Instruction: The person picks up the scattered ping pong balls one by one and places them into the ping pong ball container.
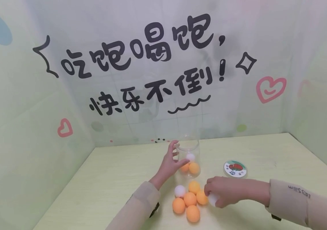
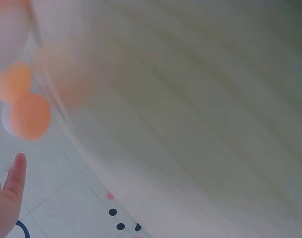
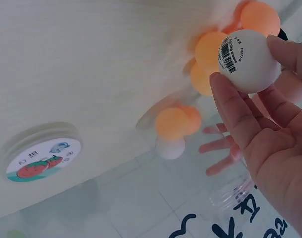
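Note:
My left hand (image 1: 167, 166) grips the left side of a clear jar (image 1: 192, 148), thumb across its front and fingers at its upper side. Inside the jar, a white ball (image 1: 190, 157) lies above orange balls (image 1: 194, 168). My right hand (image 1: 223, 190) pinches a white table tennis ball (image 3: 250, 62) with printed black lettering and a barcode. This ball is just right of a cluster of orange balls (image 1: 190, 198) on the table, in front of the jar. Another white ball (image 1: 180, 191) lies in that cluster. In the left wrist view, part of the left hand (image 2: 10, 198) shows.
A round lid (image 1: 235, 168) with a tomato picture lies on the pale wooden table (image 1: 94, 191), right of the jar. Behind the table stands a light wall sheet (image 1: 152, 124) with black lettering and hearts. Side panels (image 1: 22, 143) border the table left and right.

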Demonstrator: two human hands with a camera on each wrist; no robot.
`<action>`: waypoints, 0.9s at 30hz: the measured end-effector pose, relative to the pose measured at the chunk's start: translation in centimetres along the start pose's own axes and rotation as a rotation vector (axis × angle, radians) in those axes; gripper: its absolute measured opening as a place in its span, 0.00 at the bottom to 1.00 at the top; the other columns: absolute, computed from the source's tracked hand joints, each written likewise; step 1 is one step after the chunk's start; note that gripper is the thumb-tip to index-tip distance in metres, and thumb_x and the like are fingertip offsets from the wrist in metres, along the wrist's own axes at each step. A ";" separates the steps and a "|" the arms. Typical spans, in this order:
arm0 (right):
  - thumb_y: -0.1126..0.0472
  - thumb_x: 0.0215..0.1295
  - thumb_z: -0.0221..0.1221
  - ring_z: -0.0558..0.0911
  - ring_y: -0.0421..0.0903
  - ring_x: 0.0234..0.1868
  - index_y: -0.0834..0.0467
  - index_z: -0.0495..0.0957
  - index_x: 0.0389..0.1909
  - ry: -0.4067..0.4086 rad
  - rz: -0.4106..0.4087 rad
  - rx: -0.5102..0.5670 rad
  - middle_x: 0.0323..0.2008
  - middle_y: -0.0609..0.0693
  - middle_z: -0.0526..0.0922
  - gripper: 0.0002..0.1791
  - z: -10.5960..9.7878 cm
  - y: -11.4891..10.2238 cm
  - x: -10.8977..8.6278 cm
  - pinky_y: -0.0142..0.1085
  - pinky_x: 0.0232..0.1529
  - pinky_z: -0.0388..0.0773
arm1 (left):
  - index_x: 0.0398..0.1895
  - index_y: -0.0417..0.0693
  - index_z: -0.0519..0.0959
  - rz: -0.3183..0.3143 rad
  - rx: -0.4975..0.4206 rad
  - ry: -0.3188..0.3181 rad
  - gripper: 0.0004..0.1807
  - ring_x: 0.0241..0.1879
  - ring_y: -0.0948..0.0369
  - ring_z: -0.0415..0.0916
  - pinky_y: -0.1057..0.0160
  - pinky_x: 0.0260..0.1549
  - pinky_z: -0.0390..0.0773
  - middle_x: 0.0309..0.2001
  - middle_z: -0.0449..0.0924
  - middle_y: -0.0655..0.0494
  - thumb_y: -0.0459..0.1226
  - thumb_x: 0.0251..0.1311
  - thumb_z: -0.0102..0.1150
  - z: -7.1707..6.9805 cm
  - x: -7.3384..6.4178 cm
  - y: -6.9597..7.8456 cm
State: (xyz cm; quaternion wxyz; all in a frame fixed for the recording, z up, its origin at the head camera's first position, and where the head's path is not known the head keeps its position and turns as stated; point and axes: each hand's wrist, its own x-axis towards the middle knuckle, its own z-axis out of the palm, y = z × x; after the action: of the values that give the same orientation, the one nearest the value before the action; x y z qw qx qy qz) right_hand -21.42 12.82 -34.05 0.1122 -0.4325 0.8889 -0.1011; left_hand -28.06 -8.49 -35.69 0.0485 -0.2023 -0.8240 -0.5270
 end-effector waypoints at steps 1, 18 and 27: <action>0.66 0.43 0.64 0.68 0.34 0.30 0.55 0.77 0.34 0.011 -0.001 -0.001 0.29 0.38 0.71 0.13 -0.4 0.0 0.2 0.26 0.34 0.70 | 0.65 0.47 0.52 -0.001 0.001 0.001 0.40 0.57 0.38 0.64 0.47 0.48 0.73 0.65 0.56 0.35 0.35 0.52 0.64 0.0 0.0 0.0; 0.67 0.49 0.64 0.72 0.42 0.32 0.61 0.78 0.39 0.066 0.080 -0.039 0.34 0.48 0.76 0.14 -6.6 -0.4 2.8 0.32 0.35 0.74 | 0.64 0.58 0.52 0.020 0.004 0.015 0.42 0.56 0.42 0.67 0.52 0.45 0.77 0.64 0.59 0.41 0.41 0.50 0.67 0.6 1.6 -4.0; 0.67 0.49 0.61 0.73 0.45 0.33 0.63 0.77 0.40 0.173 0.071 -0.115 0.36 0.52 0.78 0.14 -10.0 0.3 3.8 0.33 0.35 0.74 | 0.65 0.57 0.52 0.008 0.009 0.021 0.42 0.56 0.43 0.67 0.53 0.44 0.77 0.64 0.60 0.43 0.40 0.51 0.66 0.6 1.7 -4.0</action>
State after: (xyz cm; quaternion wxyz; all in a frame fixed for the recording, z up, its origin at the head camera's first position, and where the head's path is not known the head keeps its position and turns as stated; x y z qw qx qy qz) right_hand -26.78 10.76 -25.03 0.0136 -0.3960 0.9144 -0.0828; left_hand -31.09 -8.88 -38.88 0.0602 -0.2000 -0.8251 -0.5250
